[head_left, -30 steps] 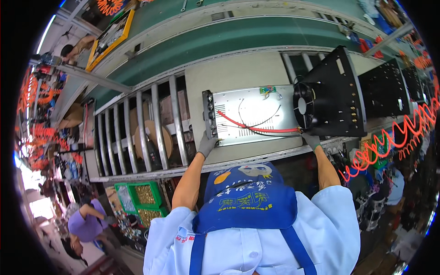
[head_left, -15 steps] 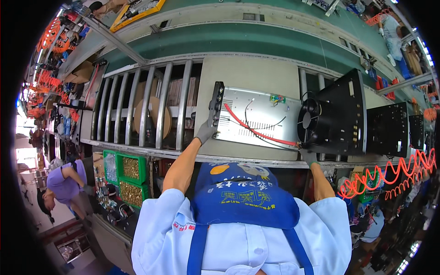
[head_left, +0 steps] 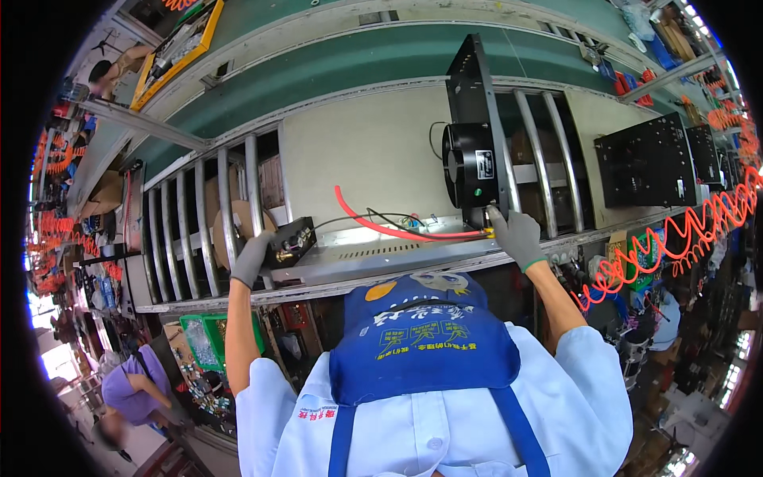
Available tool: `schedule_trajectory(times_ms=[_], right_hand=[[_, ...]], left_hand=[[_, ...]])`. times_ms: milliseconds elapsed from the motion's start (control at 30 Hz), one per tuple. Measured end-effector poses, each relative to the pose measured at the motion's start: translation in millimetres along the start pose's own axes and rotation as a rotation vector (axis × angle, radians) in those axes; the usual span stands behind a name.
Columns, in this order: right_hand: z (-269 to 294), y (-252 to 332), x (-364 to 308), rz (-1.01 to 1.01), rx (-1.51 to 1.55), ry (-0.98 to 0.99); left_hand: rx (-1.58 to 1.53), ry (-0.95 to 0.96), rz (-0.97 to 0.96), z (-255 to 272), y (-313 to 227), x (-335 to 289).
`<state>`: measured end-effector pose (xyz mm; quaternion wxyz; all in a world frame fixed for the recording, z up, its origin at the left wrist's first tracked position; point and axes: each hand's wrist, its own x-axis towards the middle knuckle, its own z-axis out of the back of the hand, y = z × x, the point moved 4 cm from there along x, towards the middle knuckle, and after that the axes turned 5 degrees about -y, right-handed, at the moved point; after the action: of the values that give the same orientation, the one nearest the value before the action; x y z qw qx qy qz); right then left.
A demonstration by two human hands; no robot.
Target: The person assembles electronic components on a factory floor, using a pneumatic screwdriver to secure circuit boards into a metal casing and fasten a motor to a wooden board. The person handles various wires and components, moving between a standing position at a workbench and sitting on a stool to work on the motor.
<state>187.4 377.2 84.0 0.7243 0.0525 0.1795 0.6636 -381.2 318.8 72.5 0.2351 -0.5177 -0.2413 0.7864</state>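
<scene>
A silver sheet-metal chassis (head_left: 381, 261) stands tilted along the near edge of the worktop. My left hand (head_left: 253, 259), in a grey glove, is closed on its black left end panel (head_left: 296, 242), which carries metal connectors. At the right end, my gloved right hand (head_left: 518, 237) grips the chassis corner beside a tall black panel (head_left: 478, 103). A round black fan (head_left: 463, 167) is mounted on that panel. A red cable (head_left: 381, 226) and thin black wires (head_left: 377, 215) lie across the chassis. The right fingertips are partly hidden by the corner.
A pale board (head_left: 358, 143) lies on the roller conveyor, with metal rollers (head_left: 199, 230) to the left. Other black units (head_left: 648, 163) stand at the right, near a coiled orange hose (head_left: 636, 270). Green bins (head_left: 211, 338) hold parts at left. A person in purple (head_left: 135, 385) is nearby.
The chassis has gone from lying flat to tilted up at the near edge, shifting left and toward me. Both hands have moved with it, the left one further out to the left.
</scene>
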Motion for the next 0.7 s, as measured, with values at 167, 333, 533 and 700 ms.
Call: schedule_trajectory(times_ms=[167, 333, 533, 700], right_hand=[[-18.3, 27.3, 15.8, 0.016, -0.018, 0.093], [-11.2, 36.0, 17.0, -0.036, -0.046, 0.095], [10.1, 6.9, 26.0, -0.113, -0.046, 0.056], [23.1, -20.1, 27.0, -0.182, 0.022, 0.096]], left_hand=[[0.096, -0.08, 0.072, 36.1, 6.5, 14.7], [0.106, -0.052, 0.075, 38.2, 10.5, 17.0], [0.492, -0.039, -0.168, -5.5, -17.2, -9.9], [0.512, 0.019, -0.29, -35.9, -25.1, -24.7]])
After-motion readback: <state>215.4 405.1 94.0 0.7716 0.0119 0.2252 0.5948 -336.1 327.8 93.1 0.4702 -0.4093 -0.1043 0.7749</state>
